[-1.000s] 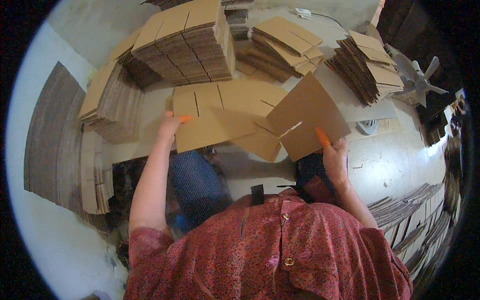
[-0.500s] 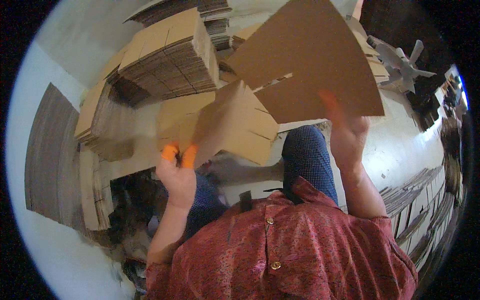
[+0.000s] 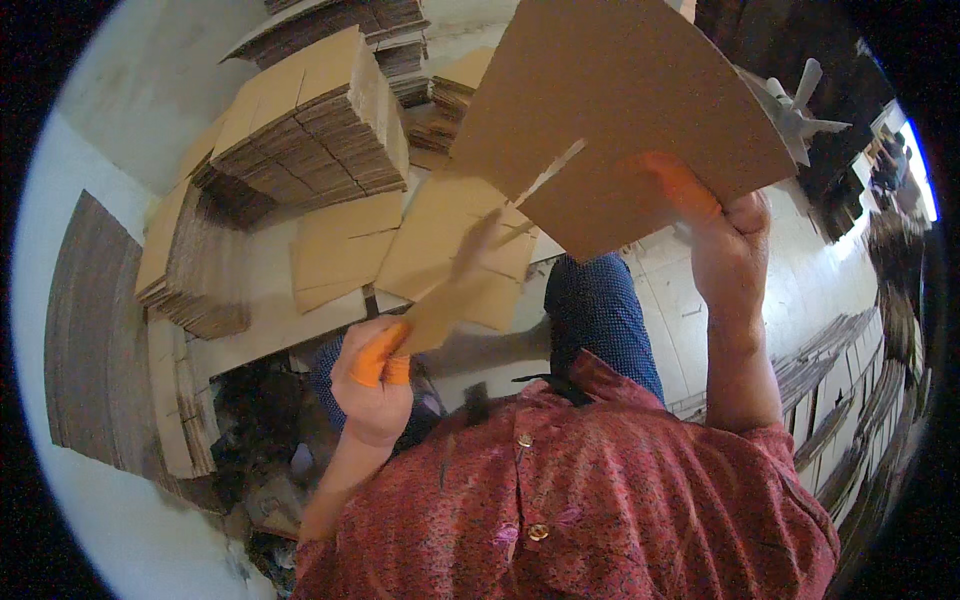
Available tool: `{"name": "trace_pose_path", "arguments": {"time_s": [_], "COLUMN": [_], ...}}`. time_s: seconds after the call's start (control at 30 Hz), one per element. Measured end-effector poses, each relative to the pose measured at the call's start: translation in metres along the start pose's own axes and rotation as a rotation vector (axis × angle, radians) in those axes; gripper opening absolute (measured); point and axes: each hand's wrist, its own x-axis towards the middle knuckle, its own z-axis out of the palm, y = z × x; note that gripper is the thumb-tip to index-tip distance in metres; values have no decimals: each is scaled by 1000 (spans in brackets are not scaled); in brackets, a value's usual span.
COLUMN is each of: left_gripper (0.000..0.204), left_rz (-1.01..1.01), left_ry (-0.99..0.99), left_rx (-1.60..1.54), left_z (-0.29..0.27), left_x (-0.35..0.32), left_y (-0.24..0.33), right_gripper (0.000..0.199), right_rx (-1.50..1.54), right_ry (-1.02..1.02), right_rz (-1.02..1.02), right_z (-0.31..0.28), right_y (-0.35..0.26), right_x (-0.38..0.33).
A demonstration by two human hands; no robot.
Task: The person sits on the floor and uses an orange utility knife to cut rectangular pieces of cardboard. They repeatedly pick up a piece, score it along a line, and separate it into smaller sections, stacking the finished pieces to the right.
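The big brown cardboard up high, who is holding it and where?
The right hand grips the big cardboard sheet at its lower right edge, orange-capped fingers on its face. The left hand pinches the tip of a lower flap.

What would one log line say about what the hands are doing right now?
left hand: grips flap of flat brown cardboard box blank | right hand: grips raised panel | blank: held up, tilted | behind: stacked brown cardboard sheets

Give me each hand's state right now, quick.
Left hand: closed on the lower flap of the cardboard sheet.
Right hand: closed on the same cardboard sheet, raised, grip at its lower right edge.
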Motion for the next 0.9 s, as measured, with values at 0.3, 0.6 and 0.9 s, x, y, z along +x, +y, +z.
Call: {"name": "trace_pose_path", "arguments": {"time_s": [0.3,0.6,0.9], "left_gripper": [13,16,11], "left_rz": [-154,28,-206], "left_ry": [132,78,153], "left_rx": [23,98,-47], "left_z": [9,8,16], "left_x": [6,7,7], "left_y": [6,10,11], "right_gripper": [15,15,15], "right_rx": [-63,-6,-179], "right_ry": [104,87,96], "right_rz": [-95,-70,-228], "right_z": [4,9,7], "right_y": [4,-3,12], "right_x": [-11,-12,-10]}}
